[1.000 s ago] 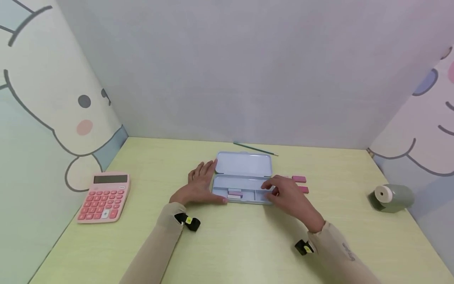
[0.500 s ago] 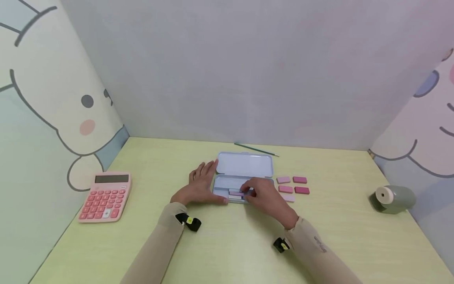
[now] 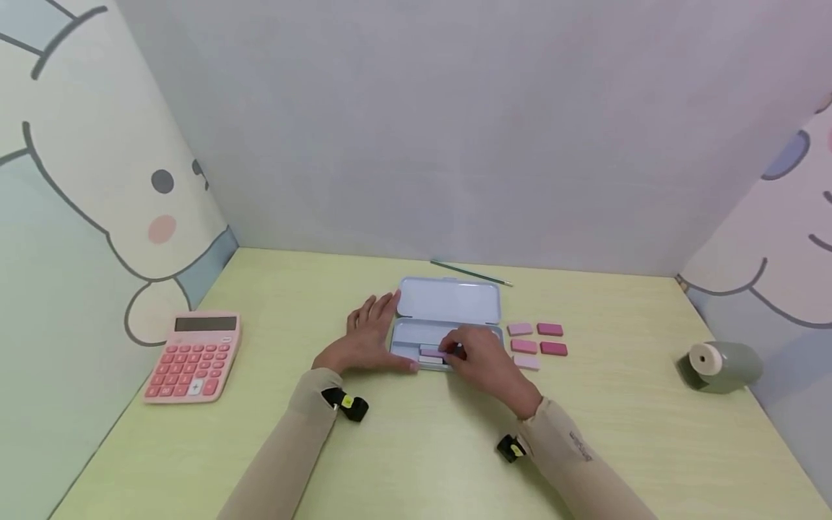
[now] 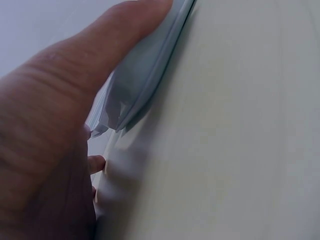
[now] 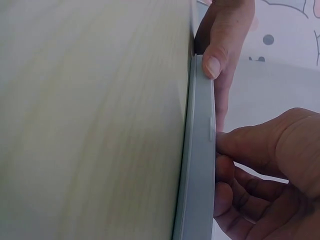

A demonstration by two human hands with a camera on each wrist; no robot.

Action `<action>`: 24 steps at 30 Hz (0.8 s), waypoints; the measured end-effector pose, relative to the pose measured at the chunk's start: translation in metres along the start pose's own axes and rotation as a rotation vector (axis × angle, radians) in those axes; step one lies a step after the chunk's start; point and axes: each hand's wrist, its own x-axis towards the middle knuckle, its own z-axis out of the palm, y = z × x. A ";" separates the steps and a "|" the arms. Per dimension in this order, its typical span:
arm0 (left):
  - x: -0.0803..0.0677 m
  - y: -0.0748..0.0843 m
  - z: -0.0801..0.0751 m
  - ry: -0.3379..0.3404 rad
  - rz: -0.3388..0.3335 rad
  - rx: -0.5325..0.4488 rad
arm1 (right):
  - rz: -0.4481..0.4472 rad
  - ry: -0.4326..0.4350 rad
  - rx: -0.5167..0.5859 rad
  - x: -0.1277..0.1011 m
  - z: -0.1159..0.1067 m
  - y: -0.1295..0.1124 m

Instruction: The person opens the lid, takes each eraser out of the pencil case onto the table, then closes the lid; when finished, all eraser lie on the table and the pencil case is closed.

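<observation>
The light blue pencil case (image 3: 412,332) lies open in the middle of the surface (image 3: 416,455), its lid (image 3: 448,300) laid back toward the wall (image 3: 448,130). Behind the lid a pencil (image 3: 471,272) lies near the back edge, so the room there is narrow. A wide stretch of surface separates the case from the pink calculator (image 3: 195,357) near the left edge, and another from the grey-green pencil sharpener (image 3: 724,366) near the right edge. Just right of the case, five pink blocks (image 3: 523,347) in several shades sit in short rows. The front side is broad, running back between the two sleeves (image 3: 276,451).

The left hand (image 3: 365,343) is spread, thumb on the case's front left edge and fingers reaching to the lid's left side; it steadies nothing else. The right hand (image 3: 484,361) is curled over the front wall (image 5: 200,150), thumb and forefinger pinching the right end of a lavender block (image 3: 430,352) in the front compartment, beside a white block (image 3: 430,360). In the right wrist view that wall hides the fingertips.
</observation>
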 end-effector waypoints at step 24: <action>-0.002 0.001 -0.002 -0.002 0.013 0.005 | 0.054 0.157 0.082 -0.017 -0.020 0.011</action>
